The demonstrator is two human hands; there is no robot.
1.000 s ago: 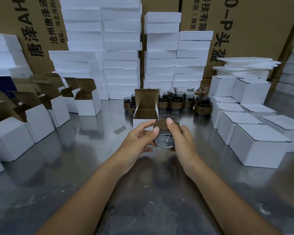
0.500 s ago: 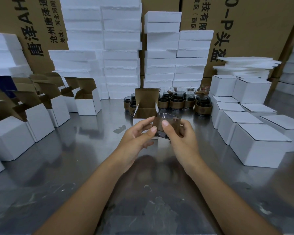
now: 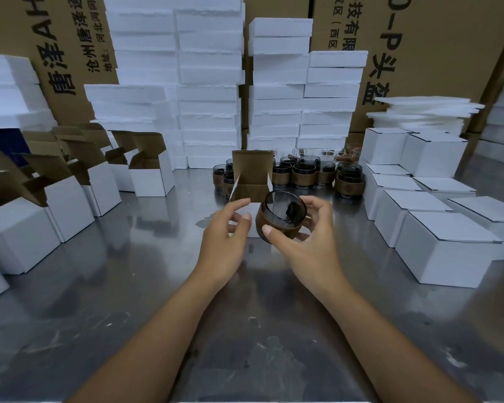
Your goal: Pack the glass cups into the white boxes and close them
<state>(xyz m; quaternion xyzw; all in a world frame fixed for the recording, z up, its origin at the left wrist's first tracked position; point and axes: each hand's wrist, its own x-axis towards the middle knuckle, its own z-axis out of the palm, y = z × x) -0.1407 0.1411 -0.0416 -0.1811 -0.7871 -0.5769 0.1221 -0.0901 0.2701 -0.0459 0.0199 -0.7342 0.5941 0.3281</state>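
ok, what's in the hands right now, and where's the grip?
The right hand holds a glass cup by its brown sleeve: thumb on the near side, fingers round the far side. The left hand holds nothing.

Left hand (image 3: 221, 242) and right hand (image 3: 306, 245) bare from fingertips to wrists; left forearm (image 3: 146, 330) and right forearm (image 3: 390, 330) likewise bare up to the bottom edge of the frame; forearms slim and smooth, looking broader near that edge under the wide lens; wrists narrow; fingers long, slender, lightly creased at the knuckles; nails short, rounded, plain natural finish; right thumbnail (image 3: 266, 229) shows clearest; a left fingernail (image 3: 246, 217) looks the same; upper arms and clothing lie outside the view.
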